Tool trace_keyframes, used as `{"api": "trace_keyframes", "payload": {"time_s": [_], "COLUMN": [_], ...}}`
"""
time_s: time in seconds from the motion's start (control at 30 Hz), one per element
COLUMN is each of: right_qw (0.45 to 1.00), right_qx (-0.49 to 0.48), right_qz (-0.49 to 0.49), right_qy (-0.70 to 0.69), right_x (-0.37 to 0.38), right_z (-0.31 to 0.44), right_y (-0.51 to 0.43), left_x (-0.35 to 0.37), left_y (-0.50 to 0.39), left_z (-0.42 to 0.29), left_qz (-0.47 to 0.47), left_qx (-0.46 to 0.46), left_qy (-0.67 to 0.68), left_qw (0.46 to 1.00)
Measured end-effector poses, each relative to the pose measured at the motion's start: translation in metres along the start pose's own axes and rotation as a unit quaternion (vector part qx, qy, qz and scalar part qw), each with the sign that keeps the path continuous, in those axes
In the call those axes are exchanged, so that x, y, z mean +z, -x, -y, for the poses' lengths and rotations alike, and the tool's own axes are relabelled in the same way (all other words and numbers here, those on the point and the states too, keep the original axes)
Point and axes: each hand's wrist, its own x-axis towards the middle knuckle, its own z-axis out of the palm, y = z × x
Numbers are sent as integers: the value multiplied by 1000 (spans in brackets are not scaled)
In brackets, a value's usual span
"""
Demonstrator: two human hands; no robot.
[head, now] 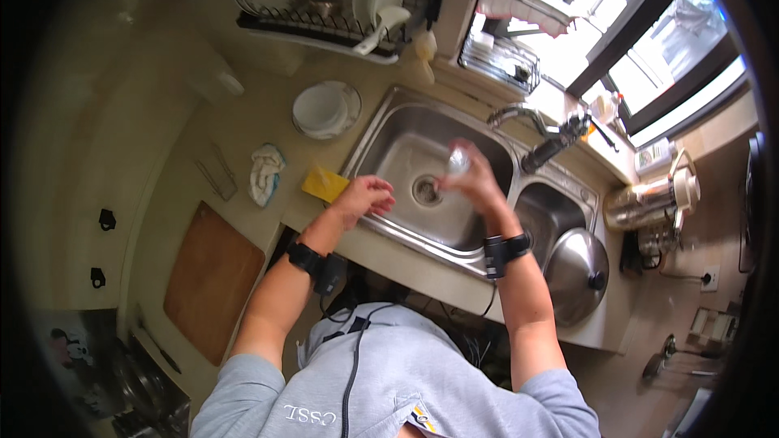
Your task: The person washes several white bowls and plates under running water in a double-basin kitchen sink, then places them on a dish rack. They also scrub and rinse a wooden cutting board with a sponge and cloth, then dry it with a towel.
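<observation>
My right hand [478,179] is raised over the large basin of the stainless steel sink [414,228], its fingers around a small whitish, clear-looking object [457,161] that is blurred. Near the basin's left front edge is my left hand [365,199], fingers loosely bent and apart, with nothing seen in it. A yellow sponge or cloth [324,184] lies on the counter just beside my left wrist. The drain [427,190] shows between the two hands. Behind the sink's right side stands the faucet [538,149].
White bowls on a plate [325,108] and a folded cloth [266,174] lie left of the sink. A wooden cutting board [213,283] is farther left. Dishes fill a black rack [316,27] at the back. A metal pot lid [577,277] leans by the small basin.
</observation>
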Motion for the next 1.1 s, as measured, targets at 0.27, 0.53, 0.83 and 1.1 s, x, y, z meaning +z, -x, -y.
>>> {"api": "trace_keyframes", "payload": {"time_s": [0.27,0.53,0.83,1.1], "right_qw": [994,871,980,960], "right_qx": [-4,-49,-120,-220], "right_qz": [-66,82,-118,-154], "right_qy": [91,-481,-110,-76], "right_x": [-5,-5,5,18], "right_z": [-20,48,206,346], "right_y": [18,66,98,97], "left_x": [9,13,8,-20], "left_y": [-5,-16,-49,-64], "left_z": [2,-2,-21,-37], "left_qz": [-11,102,247,321], "left_qx": [0,-15,26,22], "left_qy": [-84,-64,-140,-106], "left_qw": [996,993,958,941]}}
